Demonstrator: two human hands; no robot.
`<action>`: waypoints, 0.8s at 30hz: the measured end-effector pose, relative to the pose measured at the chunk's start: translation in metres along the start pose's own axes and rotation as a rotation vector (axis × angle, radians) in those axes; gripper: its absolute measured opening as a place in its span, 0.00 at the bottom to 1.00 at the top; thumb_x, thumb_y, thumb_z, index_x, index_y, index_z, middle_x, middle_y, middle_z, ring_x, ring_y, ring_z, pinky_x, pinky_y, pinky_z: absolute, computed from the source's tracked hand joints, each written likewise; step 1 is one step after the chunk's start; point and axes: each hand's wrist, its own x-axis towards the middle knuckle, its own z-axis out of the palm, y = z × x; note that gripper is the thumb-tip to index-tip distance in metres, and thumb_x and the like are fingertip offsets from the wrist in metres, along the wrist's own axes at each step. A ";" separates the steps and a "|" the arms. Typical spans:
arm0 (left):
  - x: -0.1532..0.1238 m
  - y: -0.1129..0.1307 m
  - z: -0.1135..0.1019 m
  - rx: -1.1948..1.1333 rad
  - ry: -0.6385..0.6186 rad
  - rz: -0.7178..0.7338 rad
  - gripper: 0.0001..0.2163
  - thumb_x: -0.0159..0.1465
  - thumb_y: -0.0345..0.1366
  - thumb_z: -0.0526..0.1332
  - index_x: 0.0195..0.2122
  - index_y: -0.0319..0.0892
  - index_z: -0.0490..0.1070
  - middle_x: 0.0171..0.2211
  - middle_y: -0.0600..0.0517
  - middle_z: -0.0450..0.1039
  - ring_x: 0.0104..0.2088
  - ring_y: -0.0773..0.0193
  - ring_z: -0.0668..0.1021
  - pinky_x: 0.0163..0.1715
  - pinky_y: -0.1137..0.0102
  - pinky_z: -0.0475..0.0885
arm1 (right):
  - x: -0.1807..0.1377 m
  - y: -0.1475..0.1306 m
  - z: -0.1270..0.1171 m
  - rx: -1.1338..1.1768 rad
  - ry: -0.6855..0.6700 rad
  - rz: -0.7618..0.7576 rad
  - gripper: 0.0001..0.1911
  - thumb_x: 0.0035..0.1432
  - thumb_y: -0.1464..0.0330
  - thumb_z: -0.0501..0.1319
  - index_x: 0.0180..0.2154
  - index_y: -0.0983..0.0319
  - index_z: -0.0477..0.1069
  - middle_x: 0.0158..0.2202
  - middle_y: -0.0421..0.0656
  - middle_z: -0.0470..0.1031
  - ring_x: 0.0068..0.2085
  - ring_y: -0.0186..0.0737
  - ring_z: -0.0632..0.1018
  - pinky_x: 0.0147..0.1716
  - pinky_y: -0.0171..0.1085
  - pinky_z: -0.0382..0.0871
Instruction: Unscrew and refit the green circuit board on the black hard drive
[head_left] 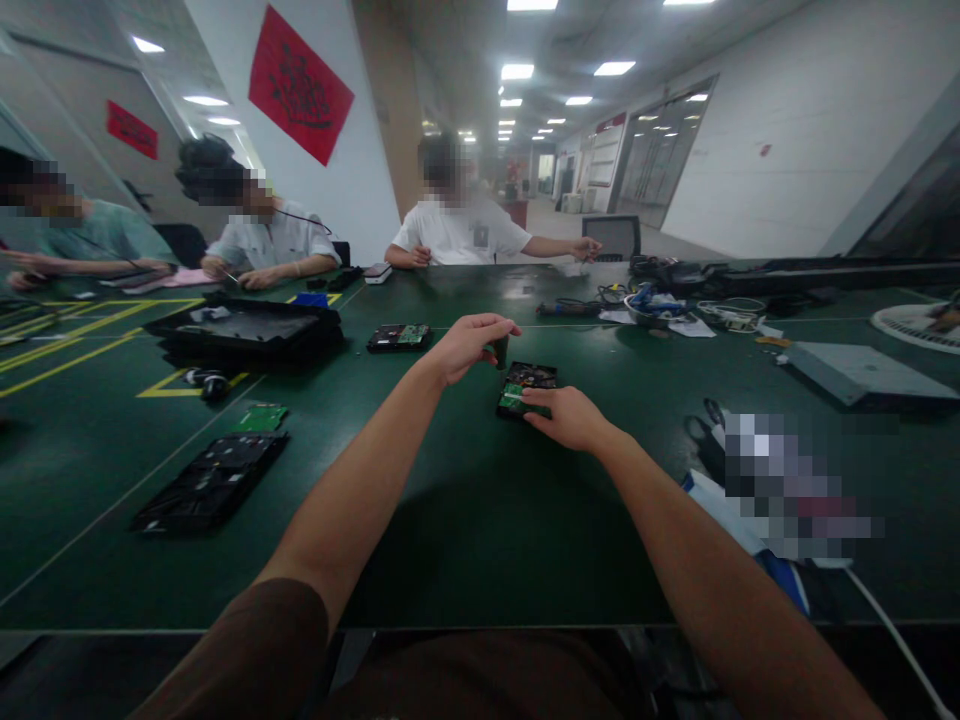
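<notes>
A small black device with a green circuit board (527,385) lies on the dark green table (480,520) straight ahead of me. My left hand (471,343) hovers just above its far left corner, fingers curled round a small dark object (500,351) that I cannot name. My right hand (566,414) rests on the device's near edge, fingers bent and pressing down on the board.
A second similar device (399,337) lies further left. A black tray (244,330), a flat black panel (214,478) and a green board (260,417) sit on the left. Cables and tools (660,302) and a grey box (862,372) lie right. Three people sit across the table.
</notes>
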 end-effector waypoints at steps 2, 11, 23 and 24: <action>-0.001 0.001 0.002 -0.056 -0.015 -0.022 0.10 0.63 0.43 0.68 0.38 0.41 0.77 0.34 0.48 0.76 0.34 0.65 0.77 0.24 0.74 0.69 | 0.000 0.000 0.000 -0.001 0.002 -0.004 0.19 0.65 0.62 0.64 0.57 0.50 0.77 0.60 0.39 0.77 0.59 0.49 0.79 0.61 0.48 0.71; 0.000 -0.001 0.005 -0.177 0.033 -0.052 0.09 0.62 0.37 0.67 0.37 0.40 0.69 0.36 0.44 0.80 0.36 0.59 0.82 0.28 0.70 0.74 | 0.000 0.001 0.001 0.002 0.014 -0.011 0.19 0.65 0.62 0.64 0.57 0.49 0.77 0.60 0.38 0.76 0.59 0.49 0.78 0.62 0.48 0.71; 0.004 -0.003 0.003 -0.138 0.019 -0.041 0.09 0.61 0.38 0.62 0.37 0.38 0.75 0.33 0.44 0.78 0.34 0.59 0.81 0.24 0.71 0.72 | -0.001 0.001 0.001 -0.006 0.014 -0.007 0.20 0.65 0.61 0.65 0.57 0.49 0.77 0.60 0.39 0.77 0.59 0.49 0.78 0.61 0.47 0.71; 0.004 -0.005 0.002 -0.154 0.018 -0.042 0.09 0.61 0.38 0.62 0.37 0.38 0.74 0.33 0.44 0.78 0.34 0.58 0.81 0.25 0.70 0.73 | 0.000 0.001 0.001 -0.004 0.015 -0.009 0.20 0.65 0.61 0.64 0.57 0.49 0.77 0.60 0.39 0.77 0.59 0.49 0.78 0.61 0.47 0.71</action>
